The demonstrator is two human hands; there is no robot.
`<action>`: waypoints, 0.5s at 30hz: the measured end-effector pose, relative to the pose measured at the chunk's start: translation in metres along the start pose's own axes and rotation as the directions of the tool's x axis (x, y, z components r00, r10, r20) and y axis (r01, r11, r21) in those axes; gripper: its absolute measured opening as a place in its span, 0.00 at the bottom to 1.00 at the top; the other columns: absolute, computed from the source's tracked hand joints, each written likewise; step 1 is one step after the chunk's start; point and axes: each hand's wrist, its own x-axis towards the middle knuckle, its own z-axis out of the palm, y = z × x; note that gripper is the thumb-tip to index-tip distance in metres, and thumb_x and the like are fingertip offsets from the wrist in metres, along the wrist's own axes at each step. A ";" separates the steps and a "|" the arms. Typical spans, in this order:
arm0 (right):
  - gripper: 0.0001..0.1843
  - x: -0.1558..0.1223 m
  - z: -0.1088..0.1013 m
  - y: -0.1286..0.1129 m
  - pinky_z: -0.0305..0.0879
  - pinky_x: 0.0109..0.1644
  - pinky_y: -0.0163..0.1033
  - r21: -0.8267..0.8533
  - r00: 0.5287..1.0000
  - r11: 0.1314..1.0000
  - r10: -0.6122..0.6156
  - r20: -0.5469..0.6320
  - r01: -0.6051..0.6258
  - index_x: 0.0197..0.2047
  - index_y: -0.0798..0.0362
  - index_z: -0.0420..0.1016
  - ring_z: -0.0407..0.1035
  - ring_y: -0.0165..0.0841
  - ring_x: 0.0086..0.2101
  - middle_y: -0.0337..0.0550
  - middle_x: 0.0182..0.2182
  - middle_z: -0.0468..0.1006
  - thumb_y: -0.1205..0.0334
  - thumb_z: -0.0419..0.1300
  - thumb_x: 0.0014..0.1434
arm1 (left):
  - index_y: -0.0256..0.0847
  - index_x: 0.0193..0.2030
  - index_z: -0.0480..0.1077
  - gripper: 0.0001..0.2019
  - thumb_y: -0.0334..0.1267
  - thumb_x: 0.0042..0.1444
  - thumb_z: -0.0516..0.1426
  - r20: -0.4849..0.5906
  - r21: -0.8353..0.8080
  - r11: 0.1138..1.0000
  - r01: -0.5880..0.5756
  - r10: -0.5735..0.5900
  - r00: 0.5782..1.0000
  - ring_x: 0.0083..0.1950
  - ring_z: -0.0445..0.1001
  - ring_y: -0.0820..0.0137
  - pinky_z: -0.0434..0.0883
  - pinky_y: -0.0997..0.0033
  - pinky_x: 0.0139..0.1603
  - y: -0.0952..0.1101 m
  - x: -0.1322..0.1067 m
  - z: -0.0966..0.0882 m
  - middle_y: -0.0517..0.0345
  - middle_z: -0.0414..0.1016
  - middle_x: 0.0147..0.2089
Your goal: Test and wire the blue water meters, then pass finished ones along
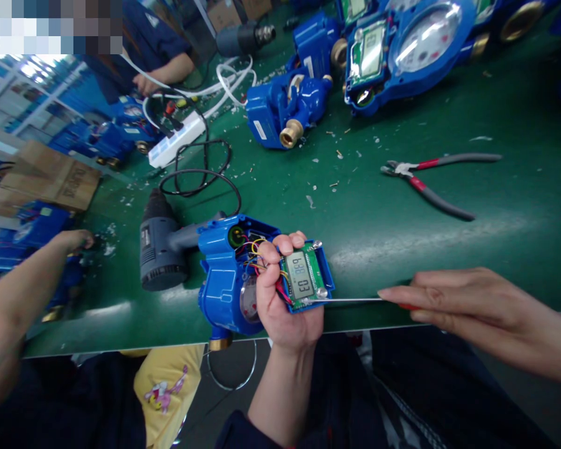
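My left hand [287, 305] is closed around a blue-cased display module [302, 277], a green circuit board whose small LCD shows digits. Coloured wires run from it to a blue water meter [227, 280] with a brass fitting, lying at the table's front edge just left of that hand. Between the fingers of my right hand [458, 305] is a screwdriver [355, 300] with a thin metal shaft and a reddish handle, mostly hidden by the fingers. Its tip meets the lower edge of the board, near a corner; the exact contact is too small to tell.
A heat gun [161, 246] lies left of the meter, its black cord looping towards a white power strip [177, 140]. Pliers [430, 178] rest open at right. More blue meters [285, 109] stand at the back. Co-workers' arms [32, 280] reach in at left and back.
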 end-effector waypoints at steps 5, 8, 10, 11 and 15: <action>0.23 -0.003 0.004 0.001 0.55 0.25 0.34 -0.199 0.996 0.977 -0.086 -0.022 0.080 0.62 0.48 0.61 0.62 0.27 0.24 0.37 0.27 0.67 0.70 0.46 0.66 | 0.44 0.30 0.61 0.03 0.33 0.54 0.50 0.003 -0.024 1.000 -0.001 0.002 1.000 0.41 0.66 0.72 0.63 0.70 0.53 0.002 0.001 0.001 0.62 0.58 0.34; 0.23 -0.006 0.006 0.003 0.54 0.26 0.35 -0.285 0.993 0.954 -0.113 -0.046 0.095 0.62 0.48 0.61 0.62 0.28 0.25 0.38 0.28 0.68 0.72 0.46 0.65 | 0.43 0.31 0.62 0.04 0.31 0.54 0.49 0.014 -0.065 0.998 0.000 0.001 1.000 0.41 0.66 0.73 0.64 0.70 0.52 0.002 0.002 0.001 0.62 0.59 0.35; 0.24 -0.007 0.007 0.005 0.54 0.27 0.36 -0.319 0.990 0.941 -0.132 -0.045 0.111 0.62 0.48 0.60 0.62 0.28 0.25 0.38 0.29 0.69 0.73 0.47 0.65 | 0.43 0.31 0.63 0.05 0.31 0.55 0.49 0.021 -0.089 0.996 -0.004 0.005 1.000 0.41 0.67 0.73 0.64 0.70 0.52 0.002 0.003 0.001 0.62 0.59 0.35; 0.24 -0.007 0.007 0.005 0.54 0.27 0.36 -0.336 0.989 0.935 -0.139 -0.045 0.116 0.62 0.48 0.60 0.62 0.28 0.25 0.38 0.29 0.69 0.73 0.47 0.65 | 0.43 0.31 0.63 0.05 0.31 0.55 0.49 0.020 -0.087 0.996 -0.006 0.008 1.000 0.41 0.67 0.73 0.64 0.70 0.52 0.002 0.003 0.001 0.62 0.59 0.35; 0.23 -0.005 0.008 0.006 0.53 0.27 0.36 -0.334 0.990 0.936 -0.132 -0.053 0.107 0.61 0.47 0.60 0.62 0.29 0.26 0.38 0.29 0.69 0.73 0.47 0.65 | 0.44 0.30 0.62 0.04 0.32 0.54 0.50 0.001 -0.027 1.000 -0.015 0.015 1.000 0.41 0.67 0.73 0.64 0.70 0.52 0.002 0.003 0.002 0.62 0.59 0.35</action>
